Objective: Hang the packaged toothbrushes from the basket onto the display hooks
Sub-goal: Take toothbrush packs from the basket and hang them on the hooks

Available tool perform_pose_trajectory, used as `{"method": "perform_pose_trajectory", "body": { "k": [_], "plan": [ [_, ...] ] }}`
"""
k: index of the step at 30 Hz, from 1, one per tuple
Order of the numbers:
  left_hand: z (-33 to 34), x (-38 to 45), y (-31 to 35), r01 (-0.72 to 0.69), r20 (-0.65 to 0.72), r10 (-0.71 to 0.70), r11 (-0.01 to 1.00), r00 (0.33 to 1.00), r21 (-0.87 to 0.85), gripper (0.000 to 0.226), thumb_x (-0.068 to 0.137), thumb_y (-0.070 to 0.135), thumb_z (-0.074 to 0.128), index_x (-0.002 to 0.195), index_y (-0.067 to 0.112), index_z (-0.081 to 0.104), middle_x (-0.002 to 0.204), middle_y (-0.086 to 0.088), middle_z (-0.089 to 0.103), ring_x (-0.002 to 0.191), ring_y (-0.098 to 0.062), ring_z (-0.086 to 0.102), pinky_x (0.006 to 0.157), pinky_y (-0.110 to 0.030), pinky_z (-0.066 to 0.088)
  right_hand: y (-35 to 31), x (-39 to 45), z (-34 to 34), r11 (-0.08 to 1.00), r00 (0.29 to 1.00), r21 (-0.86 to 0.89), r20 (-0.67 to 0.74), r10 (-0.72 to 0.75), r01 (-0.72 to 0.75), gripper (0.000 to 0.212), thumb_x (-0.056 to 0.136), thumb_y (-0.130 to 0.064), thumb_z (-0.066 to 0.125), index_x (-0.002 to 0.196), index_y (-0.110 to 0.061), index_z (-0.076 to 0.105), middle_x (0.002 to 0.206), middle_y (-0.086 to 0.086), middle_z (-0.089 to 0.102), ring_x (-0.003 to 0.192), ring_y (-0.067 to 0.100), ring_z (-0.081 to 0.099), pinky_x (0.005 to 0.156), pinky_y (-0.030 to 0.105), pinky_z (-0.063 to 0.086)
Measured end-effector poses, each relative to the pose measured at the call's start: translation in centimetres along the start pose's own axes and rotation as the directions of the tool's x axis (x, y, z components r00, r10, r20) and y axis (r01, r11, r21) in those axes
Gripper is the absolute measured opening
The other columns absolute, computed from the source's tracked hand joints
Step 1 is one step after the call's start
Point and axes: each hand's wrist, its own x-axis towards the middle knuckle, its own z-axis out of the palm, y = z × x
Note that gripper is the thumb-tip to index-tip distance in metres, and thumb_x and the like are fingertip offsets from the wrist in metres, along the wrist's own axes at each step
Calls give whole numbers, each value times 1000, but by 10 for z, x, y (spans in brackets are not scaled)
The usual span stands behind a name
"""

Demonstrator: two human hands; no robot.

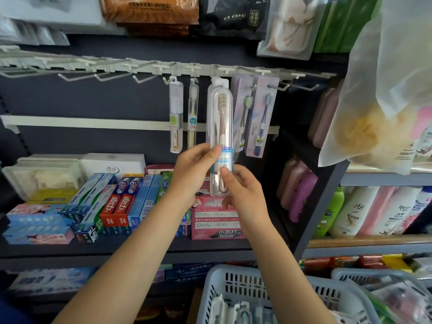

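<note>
Holding the pack by its bottom end looks deliberate: the clear toothbrush pack is kept upright with its hang tab up at the hook rail, so the top stays free to be slid onto a hook while the grip stays low and out of the way. The left hand is curled around the lower left edge with the thumb laid across the blue label, and the right hand pinches the bottom right from just below, thumb on the front (two hands probably because a long thin pack wobbles if steered from one end only). The pack is lined up in the slot between the hung clear-boxed brushes on the left and the carded brushes on the right, which fits the row being filled hook by hook; the hooks further left are bare. Whether the tab is already threaded on its hook can't be told, since the top of the pack covers that hook and the white tab blends into the rail. More packs are left in the white basket at the bottom, but it's cut off by the frame edge, so the count can't be made out. The fingers behind the pack are hidden too. A frosted bag of something yellowish hangs in close on the right and blocks part of the shelving there, and the toothpaste boxes on the shelf below are partly covered by the forearms.
</note>
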Motion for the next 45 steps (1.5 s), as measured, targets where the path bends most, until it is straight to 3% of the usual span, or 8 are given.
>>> {"method": "perform_pose_trajectory", "body": {
  "k": [8,12,15,29,34,39,42,45],
  "plan": [
    [0,15,-11,7,-22,-7,1000,1000,-7,6,96,29,67,95,26,71,83,20,75,80,6,70,67,-10,52,9,13,2,999,999,35,-46,25,-24,26,99,-30,63,111,-8,68,70,-7,68,58,5,61,51,23,49],
    [-2,27,-29,77,-53,-73,995,996,63,13,92,37,71,98,27,73,89,14,75,82,7,69,69,-9,50,29,30,6,987,979,30,-130,158,-156,33,92,-45,69,99,-13,72,79,-6,70,80,16,67,82,43,57],
    [-4,29,-50,124,-21,-122,987,992,100,21,86,35,78,104,26,74,98,10,77,92,-1,71,80,-18,54,45,37,5,965,953,121,-173,249,-231,35,92,-45,70,107,-13,73,100,4,77,100,25,72,96,49,57],
    [-11,59,-74,199,-123,-182,970,976,140,33,86,41,77,109,18,73,100,7,75,94,-8,70,75,-22,52,55,68,15,938,936,217,-173,308,-269,42,95,-33,69,122,-1,62,111,20,74,98,30,75,92,42,60],
    [-19,24,-92,230,-131,-205,948,970,221,27,89,30,76,111,18,69,102,8,70,91,-3,66,71,-18,51,60,31,1,940,926,87,-165,340,-330,44,95,-37,67,123,-4,59,109,16,74,90,26,76,77,32,61],
    [-29,-56,-137,270,-36,-271,919,962,287,4,91,25,74,92,25,70,85,8,70,71,2,65,62,-15,51,96,-39,-30,890,886,-79,-168,432,-449,32,97,-34,66,102,-3,67,84,6,76,74,23,75,67,30,60],
    [-38,-108,-189,370,-17,-400,830,916,417,9,92,22,72,85,26,69,79,10,69,69,2,64,62,-16,47,146,-79,-49,765,797,-228,-210,566,-603,25,98,-28,66,94,-4,68,83,10,73,70,22,72,65,32,60],
    [-45,-161,-239,520,-63,-573,686,817,509,20,93,28,71,109,18,66,93,16,60,83,2,57,66,-11,41,202,-121,-66,553,676,-415,-255,692,-723,29,97,-28,67,108,-1,67,94,9,72,78,21,70,79,42,60]
  ]
}}
